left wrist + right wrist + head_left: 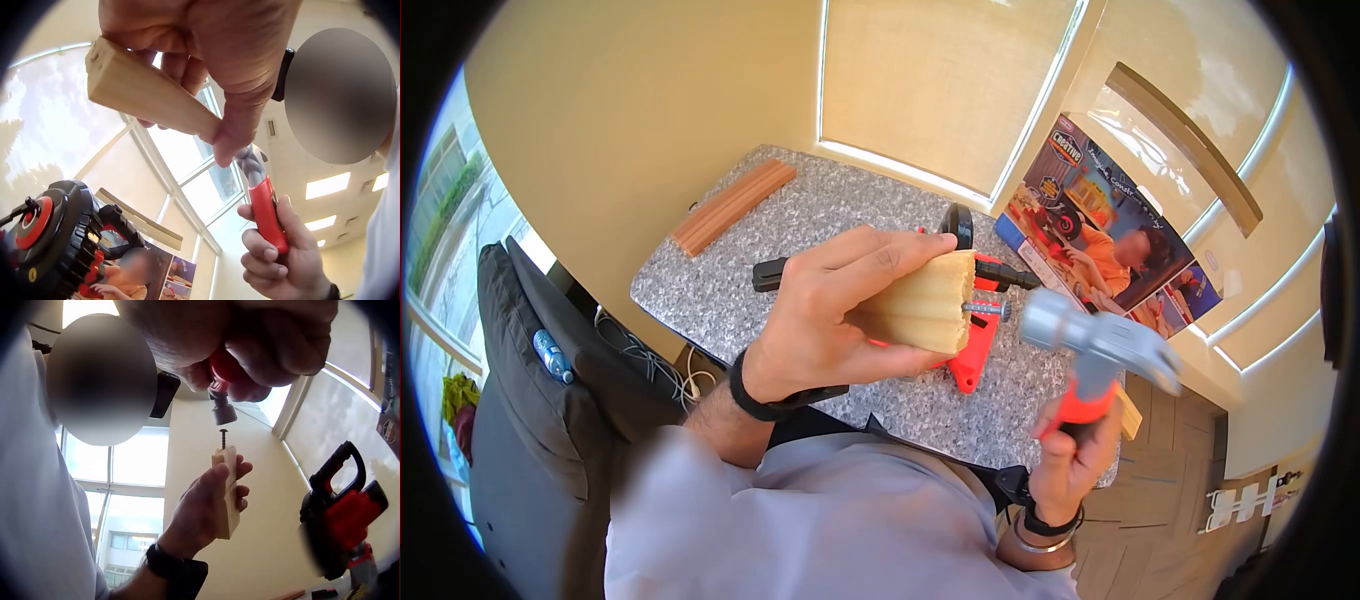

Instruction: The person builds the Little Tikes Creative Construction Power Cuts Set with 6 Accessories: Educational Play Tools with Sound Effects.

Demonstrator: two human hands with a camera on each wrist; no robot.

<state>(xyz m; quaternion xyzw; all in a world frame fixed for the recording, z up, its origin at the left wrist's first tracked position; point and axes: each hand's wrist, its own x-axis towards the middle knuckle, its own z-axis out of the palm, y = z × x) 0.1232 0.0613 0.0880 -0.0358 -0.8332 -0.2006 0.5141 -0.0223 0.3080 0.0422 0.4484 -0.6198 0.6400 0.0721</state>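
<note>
My left hand (810, 305) grips a pale wooden block (930, 300) over the table. A grey screw (988, 309) sticks out of the block's end, pointing right in the head view. My right hand (1075, 465) grips the red handle of a claw hammer (1090, 345). The hammer's grey striking face is just off the screw head, with a small gap between them in the right wrist view. Behind the block stands a black and red toy power saw (347, 515), mostly hidden in the head view by my left hand and the block.
Reddish-brown wooden planks (735, 205) lie at the table's back left. A printed toy box (1100, 230) leans by the window at right. Another light wood piece (1131, 412) is at the speckled table's (850, 205) right edge. A dark chair (525, 370) with a water bottle (553, 356) stands left.
</note>
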